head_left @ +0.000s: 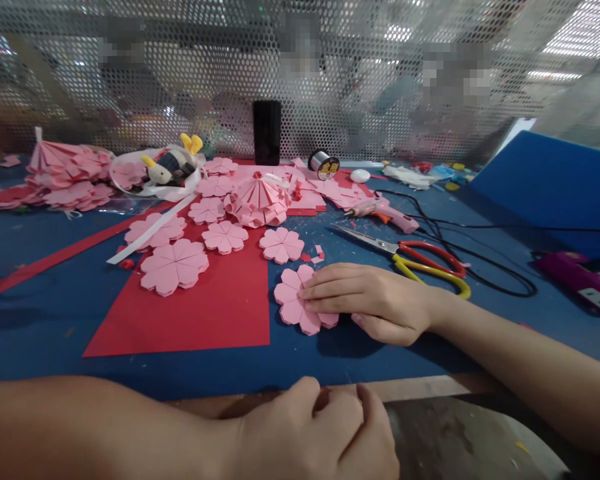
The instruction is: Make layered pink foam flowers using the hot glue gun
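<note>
I find no lettering I can read anywhere. The spool [324, 165] at upper centre of the frame carries a black and yellow label, but its print is too small for me to make out. The pink glue gun [383, 213] shows no legible brand.

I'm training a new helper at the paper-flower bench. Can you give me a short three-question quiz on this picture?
1. True or false: the right hand rests flat on a pink paper flower.
2. Which tool lies just beyond the right hand? A) the scissors B) a stapler C) a ruler
3. Fill in: the left hand is loosely closed at the near ___ of the table.

Key:
1. True; its fingers press the flower onto the blue surface.
2. A; red and yellow handles, blades pointing left.
3. Edge; whether it holds anything cannot be seen.
</note>
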`<control>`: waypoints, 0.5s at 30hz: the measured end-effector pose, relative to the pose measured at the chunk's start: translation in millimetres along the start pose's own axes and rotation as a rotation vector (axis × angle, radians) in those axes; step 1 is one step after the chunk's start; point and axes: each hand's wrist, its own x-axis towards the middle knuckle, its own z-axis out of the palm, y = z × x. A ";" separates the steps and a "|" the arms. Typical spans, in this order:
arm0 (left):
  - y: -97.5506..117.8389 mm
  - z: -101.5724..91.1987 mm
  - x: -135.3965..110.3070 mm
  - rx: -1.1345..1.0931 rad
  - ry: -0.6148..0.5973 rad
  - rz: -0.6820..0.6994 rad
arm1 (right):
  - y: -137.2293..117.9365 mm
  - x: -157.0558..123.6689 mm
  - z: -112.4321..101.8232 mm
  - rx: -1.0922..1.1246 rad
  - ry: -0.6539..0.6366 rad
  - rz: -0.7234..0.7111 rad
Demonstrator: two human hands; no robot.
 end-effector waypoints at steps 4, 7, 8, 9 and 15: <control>-1.0 -6.7 2.3 0.102 0.032 -0.036 | -0.8 0.5 -0.9 0.003 -0.007 0.003; 0.3 -15.4 4.2 0.119 -0.010 -0.146 | -0.7 0.9 -1.2 0.006 -0.009 0.006; 1.4 -18.0 4.2 0.140 -0.016 -0.170 | -0.6 1.0 -1.1 0.008 -0.009 0.010; 2.9 -20.2 3.6 0.171 -0.009 -0.182 | -0.4 1.0 -1.1 0.010 -0.009 0.011; 11.3 -27.0 -3.7 0.304 -0.127 -0.161 | 0.6 -0.2 -0.6 0.003 -0.010 0.001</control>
